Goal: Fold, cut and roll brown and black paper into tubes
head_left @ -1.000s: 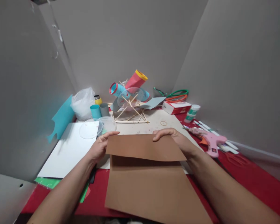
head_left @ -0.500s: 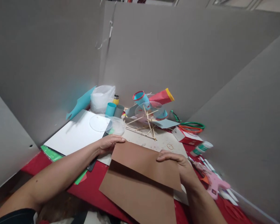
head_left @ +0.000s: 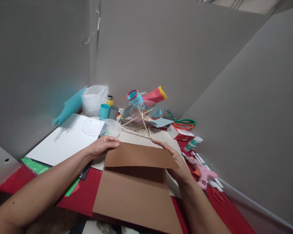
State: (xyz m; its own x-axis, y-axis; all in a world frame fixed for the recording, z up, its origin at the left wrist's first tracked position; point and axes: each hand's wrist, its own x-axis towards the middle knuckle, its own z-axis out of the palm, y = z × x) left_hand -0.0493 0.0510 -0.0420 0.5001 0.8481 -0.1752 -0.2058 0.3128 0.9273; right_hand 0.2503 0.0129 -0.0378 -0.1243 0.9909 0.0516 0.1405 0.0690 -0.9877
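My left hand (head_left: 102,146) is clamped on the far left corner of a brown sheet (head_left: 134,195), thumb on top. My right hand (head_left: 177,164) lies against the right end of its folded-over flap (head_left: 139,156), index finger stretched along the far edge; its thumb is hidden, so I can't tell whether it grips. The sheet spans between my two hands, its near part reaching towards me over the red-covered bench (head_left: 91,188). Left of my left hand lies a white board (head_left: 65,139), and just beyond that hand are clear discs (head_left: 94,126). Farther off, past the gap between my hands, a stick frame (head_left: 144,122) stands with a red tube (head_left: 154,96) on it. To the right of my right hand are a pink glue gun (head_left: 205,175) and red-handled scissors (head_left: 219,196); beyond it, a red and white box (head_left: 182,133).
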